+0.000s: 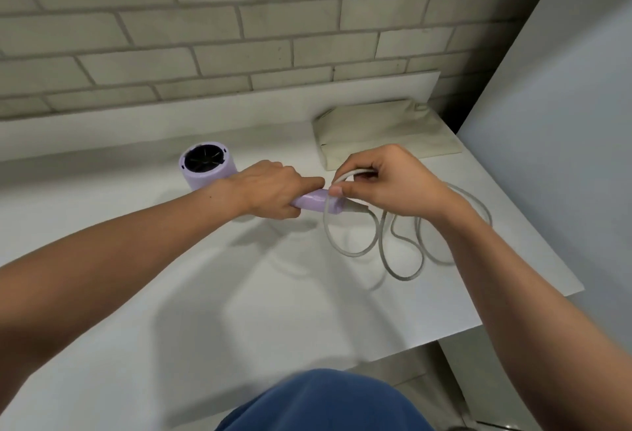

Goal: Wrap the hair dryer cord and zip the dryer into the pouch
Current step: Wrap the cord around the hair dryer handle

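Nearest the camera, a patch of blue clothing (325, 403) fills the bottom edge, just below the near edge of the white table (212, 311). Both bare forearms reach out over the table from the lower corners.

Loose loops of the pale grey cord (400, 259) lie on the table toward its right edge, under and beside the right forearm, with one strand running up to the base of the dryer's handle and another rising into the right hand.

The right hand (393, 184) has its fingers curled around a bend of that cord, thumb and forefinger pinching it right against the end of the handle, where a strand crosses over the lilac plastic.

The left hand (270, 191) is closed around the handle of the lilac hair dryer (208, 167), the fingers wrapped tight and the forefinger stretched along the handle toward the right hand. The two hands are almost touching. The dryer lies near the middle of the table, its round barrel pointing up and away to the left, the dark grille facing the camera.

Farther back, the cream fabric pouch (383, 133) lies flat at the far right corner of the table, apart from the dryer. Whether its zip is open I cannot tell.

Behind the far edge stands a pale brick wall (205, 37).
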`<state>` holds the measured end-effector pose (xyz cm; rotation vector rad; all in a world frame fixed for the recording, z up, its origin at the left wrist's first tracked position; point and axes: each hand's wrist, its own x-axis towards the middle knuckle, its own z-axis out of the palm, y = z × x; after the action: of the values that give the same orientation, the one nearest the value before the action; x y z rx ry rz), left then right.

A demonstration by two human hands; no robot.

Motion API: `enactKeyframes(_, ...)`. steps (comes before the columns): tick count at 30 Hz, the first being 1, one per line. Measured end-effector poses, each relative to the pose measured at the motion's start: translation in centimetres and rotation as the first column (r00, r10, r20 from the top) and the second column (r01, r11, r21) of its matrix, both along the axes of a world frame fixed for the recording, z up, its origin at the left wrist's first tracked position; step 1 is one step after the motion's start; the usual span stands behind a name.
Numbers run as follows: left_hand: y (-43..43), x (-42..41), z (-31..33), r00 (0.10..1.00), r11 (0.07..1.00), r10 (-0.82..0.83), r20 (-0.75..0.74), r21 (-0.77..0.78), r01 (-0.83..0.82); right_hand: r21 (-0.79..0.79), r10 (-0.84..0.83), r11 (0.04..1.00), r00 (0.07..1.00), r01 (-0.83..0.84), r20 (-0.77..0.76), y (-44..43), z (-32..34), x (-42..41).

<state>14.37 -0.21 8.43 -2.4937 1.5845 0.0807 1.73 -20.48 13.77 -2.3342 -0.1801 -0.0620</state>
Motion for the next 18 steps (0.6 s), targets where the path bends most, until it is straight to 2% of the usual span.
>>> enactKeyframes(3, -0.1, -1.4, 1.2, 0.992, 1.000, -0.004, 0.124, 0.009, 0.003, 0.038, -0.063, 0.997, 0.998, 0.062, 0.032, -0.4, 0.0, 0.9)
enactKeyframes(8, 0.8, -2.9, 2.9, 0.935, 0.990, -0.093, 0.342, -0.065, 0.122, 0.276, -0.155, 0.947, 0.986, 0.166, -0.060, -1.6, -0.7, 1.3)
enactKeyframes(10, 1.3, -3.0, 3.1, 0.929, 0.984, -0.126, 0.347, -0.073, 0.161, 0.335, -0.216, 0.915, 0.974, 0.225, -0.063, -2.1, -0.8, 1.3)
enactKeyframes(18, 2.6, -4.2, 2.5, 0.934, 0.952, -0.186, 0.305, -0.179, 0.248, 0.369, -0.336, 0.879, 0.942, 0.303, 0.026, -1.7, -1.6, 2.6)
